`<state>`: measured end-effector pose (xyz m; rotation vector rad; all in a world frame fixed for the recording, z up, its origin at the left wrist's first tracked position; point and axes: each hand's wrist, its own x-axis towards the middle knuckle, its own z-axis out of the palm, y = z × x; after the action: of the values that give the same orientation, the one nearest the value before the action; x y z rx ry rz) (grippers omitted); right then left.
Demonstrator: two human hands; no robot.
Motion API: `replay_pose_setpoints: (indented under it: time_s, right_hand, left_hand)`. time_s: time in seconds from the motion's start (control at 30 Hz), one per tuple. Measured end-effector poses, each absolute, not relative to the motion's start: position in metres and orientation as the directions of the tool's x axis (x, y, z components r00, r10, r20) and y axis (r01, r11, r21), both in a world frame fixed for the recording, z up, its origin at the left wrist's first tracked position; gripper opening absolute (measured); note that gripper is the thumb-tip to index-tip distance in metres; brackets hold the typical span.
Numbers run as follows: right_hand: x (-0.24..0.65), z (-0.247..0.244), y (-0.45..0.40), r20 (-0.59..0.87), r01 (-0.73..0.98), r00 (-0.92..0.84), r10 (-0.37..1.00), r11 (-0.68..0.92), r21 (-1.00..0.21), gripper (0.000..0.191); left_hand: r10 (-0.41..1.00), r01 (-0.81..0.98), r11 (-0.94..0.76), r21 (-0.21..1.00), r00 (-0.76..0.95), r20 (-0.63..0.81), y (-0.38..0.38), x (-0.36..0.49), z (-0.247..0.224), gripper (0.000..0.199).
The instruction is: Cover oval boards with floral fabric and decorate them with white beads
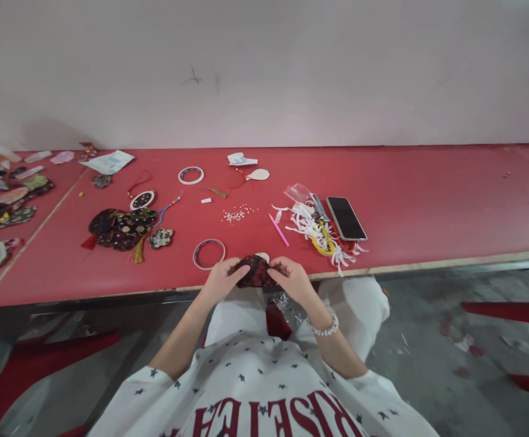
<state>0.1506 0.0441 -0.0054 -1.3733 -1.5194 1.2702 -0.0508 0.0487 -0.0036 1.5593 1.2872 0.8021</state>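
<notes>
The left hand (222, 280) and the right hand (293, 279) hold a small piece of dark flowered cloth (255, 271) between them, just over the front edge of a long red table (419, 182). The fingers of both hands are bent and closed, pinching the cloth from its two sides, so much of it is hidden. Behind it, a pale cream piece (262, 255) is mostly covered and hard to make out. A thin white round hoop (208, 254) lies near the left hand. Near the right hand lie a thin pink stick (279, 230), a tangled heap of white paper strips (312, 229) and a black smartphone (346, 218). Tiny white beads (236, 213) are scattered farther back.
</notes>
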Motion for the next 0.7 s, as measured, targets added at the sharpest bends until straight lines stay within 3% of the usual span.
replay_pose_setpoints:
  time_s: [0.33,0.7]
  right_hand:
    - [0.143,-0.017,0.054,-0.010,0.547,-0.030,1.000,0.008,-0.837,0.010]
    - [0.143,-0.017,0.058,-0.013,0.671,0.009,1.000,-0.016,-0.741,0.012]
  left_hand:
    - [0.979,0.689,-0.144,0.711,0.205,-0.001,0.084,-0.049,-0.012,0.024]
    - [0.962,0.824,-0.216,0.524,0.272,-0.032,0.098,-0.038,-0.006,0.025]
